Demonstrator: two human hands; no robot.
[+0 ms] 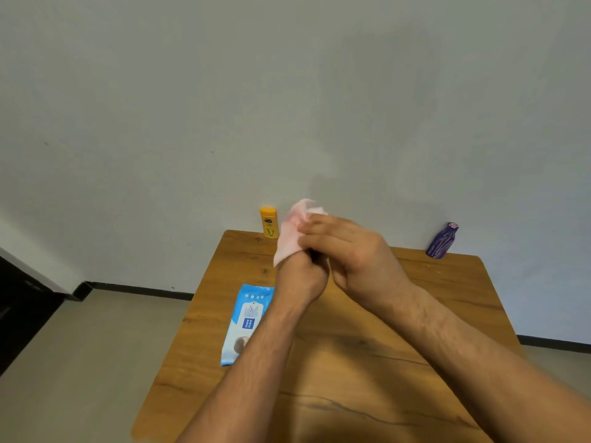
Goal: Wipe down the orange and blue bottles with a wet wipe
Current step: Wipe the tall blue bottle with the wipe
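Observation:
Both of my hands are raised together above the middle of the wooden table (367, 362), holding a pale pink wet wipe (291, 236). My left hand (300, 278) grips the wipe's lower end with curled fingers. My right hand (351, 251) pinches its upper part, and the crumpled top sticks out above the fingers. The orange bottle (269, 222) stands upright at the table's back left edge, just left of the wipe. The blue-purple bottle (443, 240) stands at the back right edge, apart from both hands.
A blue and white pack of wet wipes (244, 321) lies flat on the table's left side, partly under my left forearm. A plain wall rises right behind the table. Floor lies to the left, with a dark piece of furniture (19, 302) at the far left.

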